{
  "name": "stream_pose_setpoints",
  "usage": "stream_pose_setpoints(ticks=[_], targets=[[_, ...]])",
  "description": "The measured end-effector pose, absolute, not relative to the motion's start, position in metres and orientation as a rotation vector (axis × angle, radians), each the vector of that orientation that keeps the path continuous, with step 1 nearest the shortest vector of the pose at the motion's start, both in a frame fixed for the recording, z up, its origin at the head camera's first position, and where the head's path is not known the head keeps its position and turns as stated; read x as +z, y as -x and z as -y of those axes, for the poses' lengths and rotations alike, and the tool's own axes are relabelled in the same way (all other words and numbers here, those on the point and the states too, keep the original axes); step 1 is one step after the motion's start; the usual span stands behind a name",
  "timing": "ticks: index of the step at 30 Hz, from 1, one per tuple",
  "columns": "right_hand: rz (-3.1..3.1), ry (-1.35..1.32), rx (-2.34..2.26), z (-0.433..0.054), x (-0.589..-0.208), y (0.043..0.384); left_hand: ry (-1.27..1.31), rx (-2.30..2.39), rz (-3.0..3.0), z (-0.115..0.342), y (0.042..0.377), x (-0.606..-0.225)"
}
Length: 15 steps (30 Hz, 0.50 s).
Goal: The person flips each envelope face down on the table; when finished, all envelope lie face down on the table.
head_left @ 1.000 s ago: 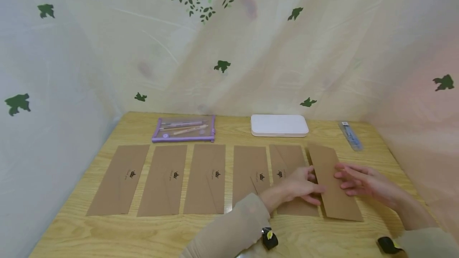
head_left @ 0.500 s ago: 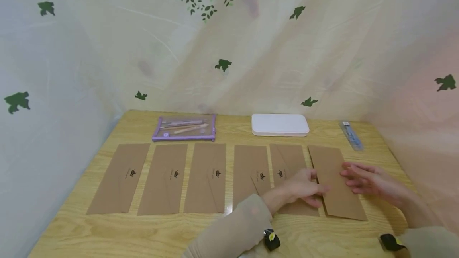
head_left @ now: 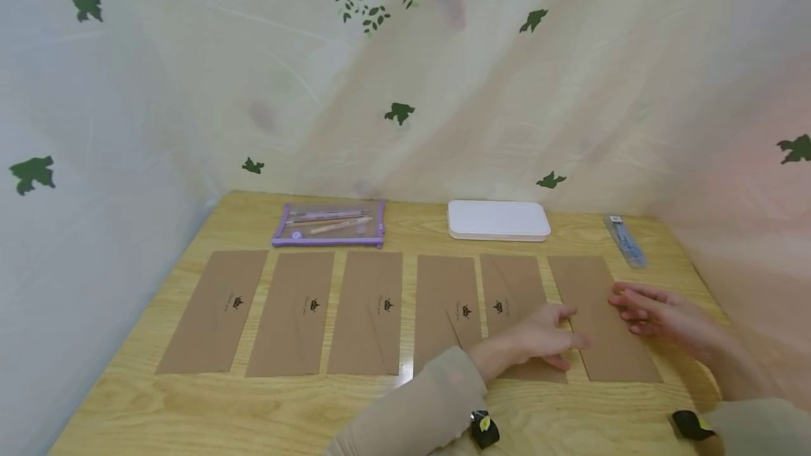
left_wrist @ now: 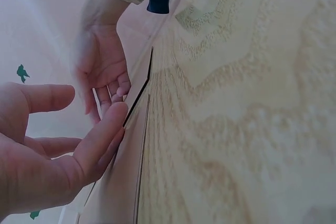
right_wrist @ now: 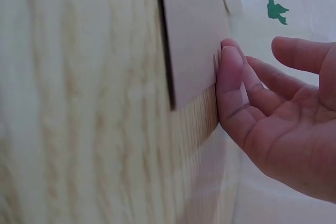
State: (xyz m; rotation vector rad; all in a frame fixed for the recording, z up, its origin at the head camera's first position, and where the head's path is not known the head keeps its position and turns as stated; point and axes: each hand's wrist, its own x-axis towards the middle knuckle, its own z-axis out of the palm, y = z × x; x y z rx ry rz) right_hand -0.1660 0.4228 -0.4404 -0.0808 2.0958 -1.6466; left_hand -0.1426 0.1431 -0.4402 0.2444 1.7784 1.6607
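Observation:
A plain brown paper envelope (head_left: pixel 605 322) lies flat at the right end of a row. My left hand (head_left: pixel 538 336) is at its left edge, fingers spread and thumb tip overlapping the paper; the hand also covers part of a neighbouring envelope (head_left: pixel 513 280) printed with a small black crown. At the right edge of the plain envelope, my right hand (head_left: pixel 665 315) has its fingertips by the side, palm turned inward. In the right wrist view the relaxed fingers (right_wrist: pixel 231 69) overlap the edge of the envelope (right_wrist: pixel 191 30), the thumb standing apart. Neither hand grips anything.
Several more crown-printed envelopes (head_left: pixel 365 312) continue the row leftward on the wooden table (head_left: pixel 253 414). Behind them are a purple-edged clear pouch (head_left: pixel 285 231) holding pencils, a white case (head_left: pixel 498 219) and a narrow blue packet (head_left: pixel 627 241). A printed curtain (head_left: pixel 355 90) encloses the table.
The rightmost envelope, earlier raised along its left side, has come down flat on the table. Both hands have shifted slightly to the right with its edges.

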Motion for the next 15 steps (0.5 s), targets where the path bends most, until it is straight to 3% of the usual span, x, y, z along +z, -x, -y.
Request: stream_pose_setpoints(ticks=[9,15], targets=[[-2.144,0.055,-1.666,-0.421,-0.439,0.163,-0.288,1.661,-1.801,-0.143,0.144,-0.441],[-2.188,0.188,-1.660,-0.415,-0.435,0.161,-0.408,1.644,-1.824,-0.130,0.145,-0.440]])
